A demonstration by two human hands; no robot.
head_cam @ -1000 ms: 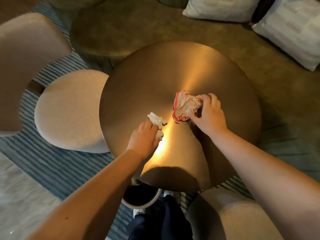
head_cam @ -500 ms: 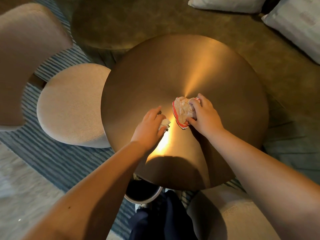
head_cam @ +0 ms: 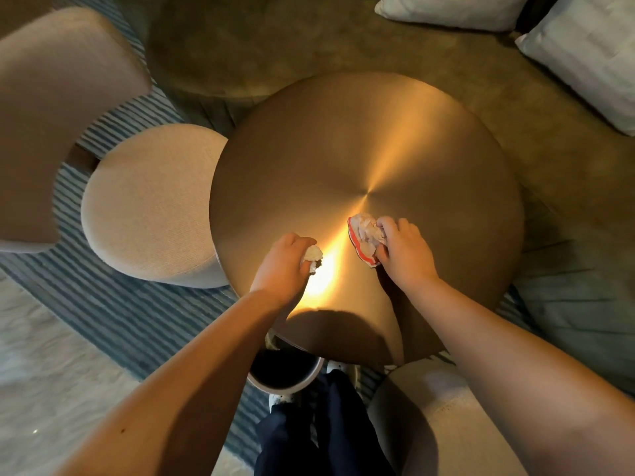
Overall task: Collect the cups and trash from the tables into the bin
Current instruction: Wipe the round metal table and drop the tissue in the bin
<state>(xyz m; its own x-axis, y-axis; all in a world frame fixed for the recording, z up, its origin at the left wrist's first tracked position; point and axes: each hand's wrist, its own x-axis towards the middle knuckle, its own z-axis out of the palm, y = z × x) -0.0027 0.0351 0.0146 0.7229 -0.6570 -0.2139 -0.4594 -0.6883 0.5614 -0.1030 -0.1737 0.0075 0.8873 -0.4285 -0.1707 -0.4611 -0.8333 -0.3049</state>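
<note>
Two bits of trash are grabbed. At the desk (head_cam: 343, 149), my left hand (head_cam: 281, 266) curls its fingers round the white paper ball (head_cam: 312, 253), and my right hand (head_cam: 407, 254) pinches the red-edged wrapper (head_cam: 364, 235). Dropping both in the bin (head_cam: 311, 376) by my feet is what's left, I think.

Arms extended, left hand (head_cam: 282, 267) clutches a white wad (head_cam: 312, 254), right hand (head_cam: 407, 252) clutches a red-edged wrapper (head_cam: 363, 234).
</note>
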